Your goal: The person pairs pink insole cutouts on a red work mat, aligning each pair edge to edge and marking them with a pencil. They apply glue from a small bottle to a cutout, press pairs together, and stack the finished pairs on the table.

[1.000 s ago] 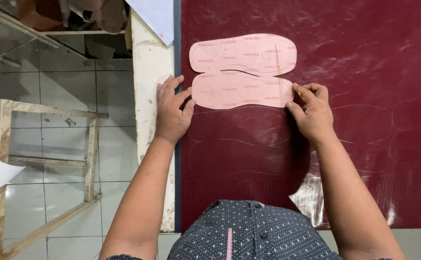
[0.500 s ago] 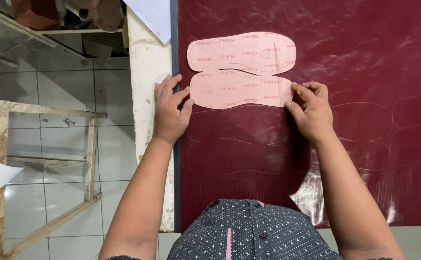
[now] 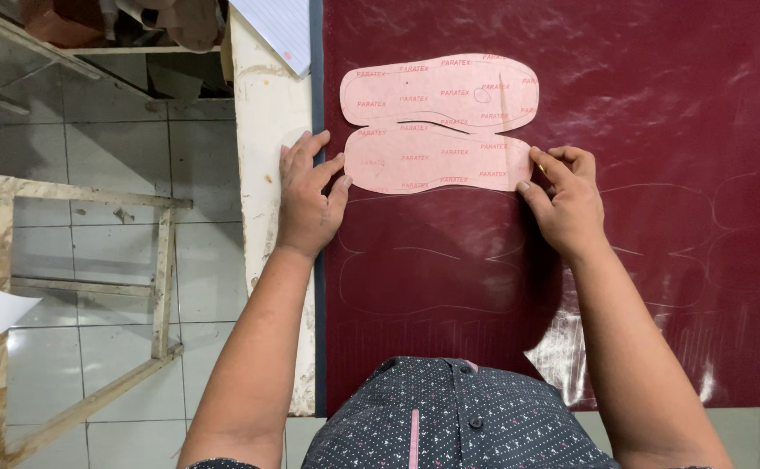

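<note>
Two pink sole-shaped paper patterns lie side by side on a dark red leather sheet point(image 3: 658, 104). The far pattern point(image 3: 441, 91) lies untouched. My left hand point(image 3: 308, 195) rests flat at the sheet's left edge, its thumb pressing the left end of the near pattern point(image 3: 436, 158). My right hand point(image 3: 567, 201) pinches the near pattern's right end with a small yellowish marking tool between its fingers. Faint traced sole outlines point(image 3: 432, 278) show on the leather below the patterns and to the right.
The leather covers a table with a worn white edge strip point(image 3: 263, 104). To the left, a tiled floor point(image 3: 93, 165) and a wooden frame point(image 3: 163, 287) lie below. A sheet of lined paper point(image 3: 284, 26) lies at the table's far corner. Shelving clutter sits top left.
</note>
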Action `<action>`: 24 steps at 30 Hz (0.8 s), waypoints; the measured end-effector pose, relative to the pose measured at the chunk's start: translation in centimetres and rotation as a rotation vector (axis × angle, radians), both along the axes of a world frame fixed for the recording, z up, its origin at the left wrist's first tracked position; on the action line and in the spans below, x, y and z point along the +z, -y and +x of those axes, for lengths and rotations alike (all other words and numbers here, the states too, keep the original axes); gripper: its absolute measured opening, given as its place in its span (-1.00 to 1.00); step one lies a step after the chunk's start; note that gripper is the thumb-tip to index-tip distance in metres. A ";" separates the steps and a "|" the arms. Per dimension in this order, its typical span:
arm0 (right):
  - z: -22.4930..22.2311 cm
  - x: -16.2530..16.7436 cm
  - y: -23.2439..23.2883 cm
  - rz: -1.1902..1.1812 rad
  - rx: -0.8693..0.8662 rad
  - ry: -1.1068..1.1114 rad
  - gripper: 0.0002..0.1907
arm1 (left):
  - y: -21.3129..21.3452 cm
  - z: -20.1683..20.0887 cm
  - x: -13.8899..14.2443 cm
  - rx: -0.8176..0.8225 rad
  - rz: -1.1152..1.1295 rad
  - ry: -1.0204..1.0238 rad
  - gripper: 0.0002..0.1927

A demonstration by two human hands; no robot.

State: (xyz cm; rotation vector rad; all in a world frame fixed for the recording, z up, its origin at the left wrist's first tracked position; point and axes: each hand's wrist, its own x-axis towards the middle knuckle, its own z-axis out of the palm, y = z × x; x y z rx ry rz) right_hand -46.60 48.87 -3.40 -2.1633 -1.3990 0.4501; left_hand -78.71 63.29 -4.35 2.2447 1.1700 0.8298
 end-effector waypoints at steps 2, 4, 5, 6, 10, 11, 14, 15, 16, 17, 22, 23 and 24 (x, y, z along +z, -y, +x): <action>-0.1 -0.2 0.1 -0.016 -0.006 -0.004 -0.48 | 0.1 -0.1 -0.2 0.004 -0.008 0.004 -0.75; -0.2 -0.5 0.0 -0.030 -0.013 -0.004 -0.48 | 0.1 -0.1 -0.5 0.011 -0.019 0.011 -0.77; -0.2 -0.5 0.0 -0.037 -0.018 -0.003 -0.48 | 0.0 -0.2 -0.5 0.013 -0.016 0.016 -0.79; -0.2 -0.6 0.0 -0.045 -0.023 -0.001 -0.48 | 0.0 -0.2 -0.6 0.015 -0.014 0.019 -0.80; -0.2 -0.8 -0.2 -0.026 -0.006 -0.004 -0.48 | -0.3 -0.4 -0.8 0.011 0.002 0.032 -0.82; -0.2 -0.8 -0.2 -0.018 -0.002 -0.013 -0.48 | -0.4 -0.4 -0.8 0.012 0.004 0.033 -0.82; -0.2 -0.9 -0.2 -0.010 0.006 -0.001 -0.48 | -0.4 -0.4 -0.8 0.010 0.011 0.038 -0.82; -0.2 -0.9 -0.2 -0.010 0.009 0.009 -0.48 | -0.4 -0.4 -0.8 0.009 0.015 0.040 -0.82; -0.2 -0.8 -0.2 -0.024 0.000 0.012 -0.48 | -0.4 -0.3 -0.7 0.008 0.018 0.041 -0.81; -0.2 -0.8 -0.1 -0.038 -0.010 0.015 -0.48 | -0.4 -0.3 -0.7 0.007 0.016 0.044 -0.82; -0.4 -0.5 -0.2 -0.035 -0.001 0.042 -0.48 | -0.4 -0.2 -0.5 0.005 0.014 0.060 -0.80; -0.5 -0.4 -0.2 -0.039 0.000 0.049 -0.48 | -0.4 -0.2 -0.5 0.006 0.014 0.063 -0.80; -0.6 -0.6 -0.1 -0.042 0.001 0.058 -0.48 | -0.3 -0.3 -0.7 0.008 0.015 0.066 -0.80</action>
